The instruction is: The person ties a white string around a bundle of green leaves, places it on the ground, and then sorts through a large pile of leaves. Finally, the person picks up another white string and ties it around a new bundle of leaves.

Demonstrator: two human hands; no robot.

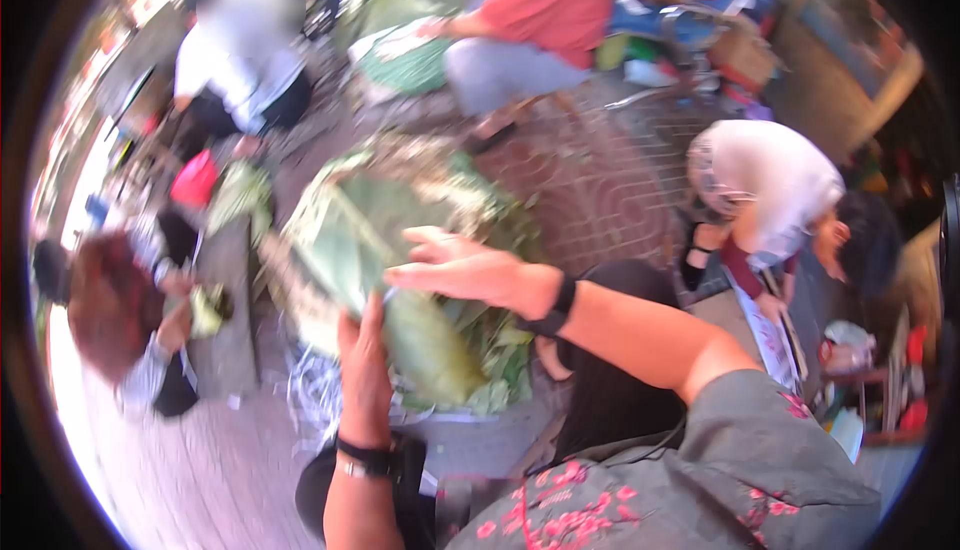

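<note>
My left hand [364, 365] grips the lower end of a broad pale-green leaf [345, 235] that looks folded; the leaf stands up and away from me. Over the leaf's right edge reaches my right hand [465, 272], fingers stretched out and apart, the lowest one touching or very near the leaf. Motion blur softens the fingertips. Below my right hand lies a larger green leaf or leaf bundle [435, 355], on a pile of leaves and dry scraps [500, 220] in front of my knees.
White strips [320, 390] lie left of the pile. A person at left [120, 300] handles a small green bundle [210, 310] by a grey board [228, 335]. A person in red [550, 20] sits ahead near a green sack [405, 55]. Another person [770, 185] bends at right.
</note>
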